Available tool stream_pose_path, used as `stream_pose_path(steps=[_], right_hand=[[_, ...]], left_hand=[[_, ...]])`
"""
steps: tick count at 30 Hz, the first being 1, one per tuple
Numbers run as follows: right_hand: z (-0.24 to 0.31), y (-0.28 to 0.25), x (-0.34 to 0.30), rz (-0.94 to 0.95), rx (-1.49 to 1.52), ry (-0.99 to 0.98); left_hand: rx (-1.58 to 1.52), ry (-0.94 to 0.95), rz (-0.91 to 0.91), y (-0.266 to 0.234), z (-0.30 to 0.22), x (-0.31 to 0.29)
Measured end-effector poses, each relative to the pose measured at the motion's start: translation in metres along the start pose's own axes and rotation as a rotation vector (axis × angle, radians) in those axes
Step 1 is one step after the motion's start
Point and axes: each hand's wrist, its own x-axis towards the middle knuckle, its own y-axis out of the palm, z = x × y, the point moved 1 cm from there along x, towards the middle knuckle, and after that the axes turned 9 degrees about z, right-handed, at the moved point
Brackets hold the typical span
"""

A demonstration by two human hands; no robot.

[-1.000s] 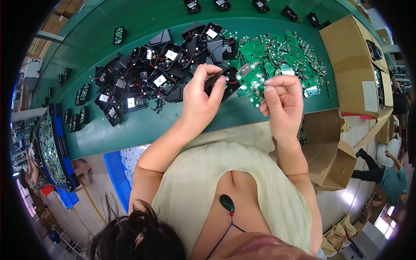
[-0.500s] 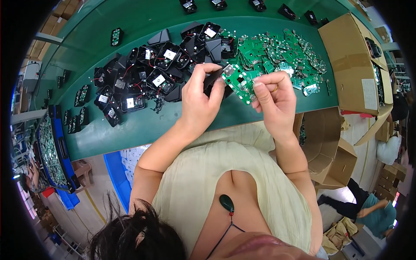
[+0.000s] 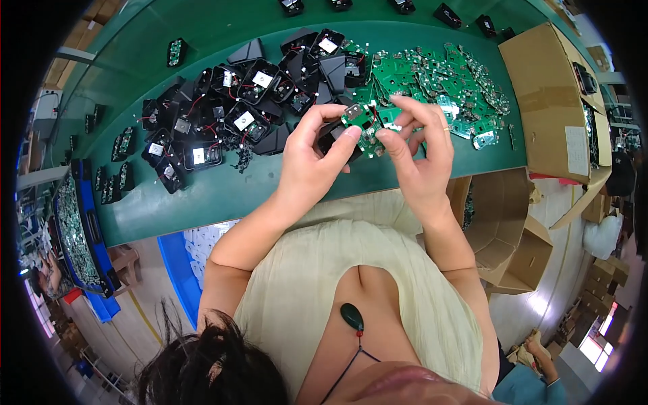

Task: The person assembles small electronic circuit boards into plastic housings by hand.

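My left hand is closed around a black plastic housing, with its thumb pressed on a green circuit board. The board is tilted and lies over the housing's right side, hiding part of it. A silver component sits at the board's upper left corner, and a short dark wire stands near its right edge. Beside that edge is my right hand, its fingers curved and apart, thumb tip close to the board. Whether the thumb touches the board or a wire cannot be made out.
Black housings with wires are heaped on the green table at left. A pile of green circuit boards spreads at right, beside a cardboard box. More housings line the far side. A blue-edged tray of boards stands far left.
My right hand's fingers have come off the board's right edge and spread apart. The board has moved left over the housing, and my left thumb now presses on it.
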Motion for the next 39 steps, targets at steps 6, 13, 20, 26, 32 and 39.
stream_pose_path(steps=[6,13,20,26,32,39], right_hand=[[-0.007,0.007,0.002,-0.061,0.068,-0.172],[-0.011,0.006,0.009,0.067,0.008,-0.252],[-0.011,-0.009,0.024,0.257,-0.312,-0.42],[-0.01,-0.006,0.03,0.268,-0.332,-0.453],[-0.018,0.008,0.023,0.189,0.022,-0.29],[-0.018,0.002,0.031,0.252,0.119,-0.215]], left_hand=[[0.137,0.024,0.027,0.003,0.002,0.0],[0.202,0.168,-0.053,0.004,-0.002,0.007],[0.388,0.289,-0.096,0.002,-0.003,0.008],[0.406,0.283,-0.078,-0.005,0.0,0.014],[0.049,0.065,-0.012,-0.006,-0.003,0.017],[0.173,0.124,0.071,-0.009,-0.004,0.013]])
